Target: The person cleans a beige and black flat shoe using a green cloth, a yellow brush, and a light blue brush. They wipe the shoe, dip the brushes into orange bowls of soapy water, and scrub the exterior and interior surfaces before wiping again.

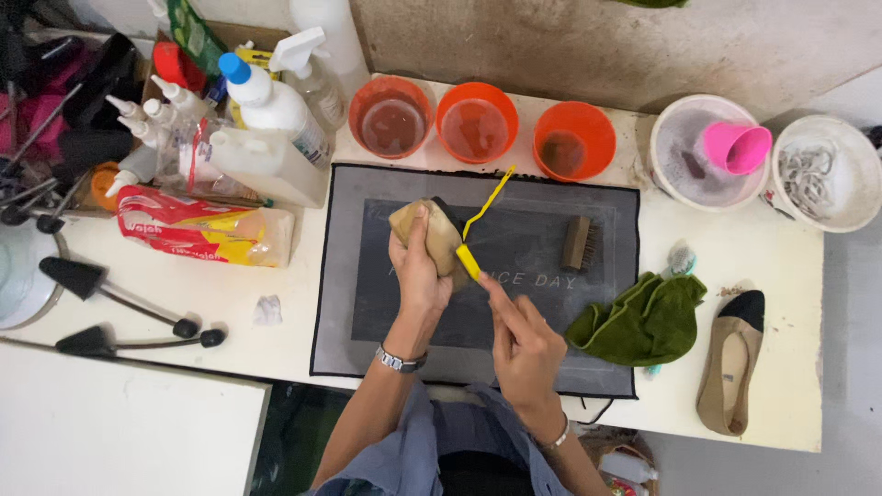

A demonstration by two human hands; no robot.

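My left hand [418,266] grips a tan flat shoe with a black toe [432,230], holding it above a dark grey mat [606,276] on the white table. My right hand [524,344] holds a thin yellow brush [482,216] by its handle, with the brush against the shoe's side. A second, matching tan shoe with a black toe [730,363] lies sole-side down at the right edge of the table. A small wooden bristle brush [579,243] rests on the mat to the right of the held shoe.
Three orange bowls [478,119] stand behind the mat. A crumpled green cloth [643,317] lies on the mat's right edge. Two white tubs [680,147], one with a pink funnel [735,147], sit at the right. Spray and squeeze bottles [266,101] and a wipes packet [202,225] crowd the left.
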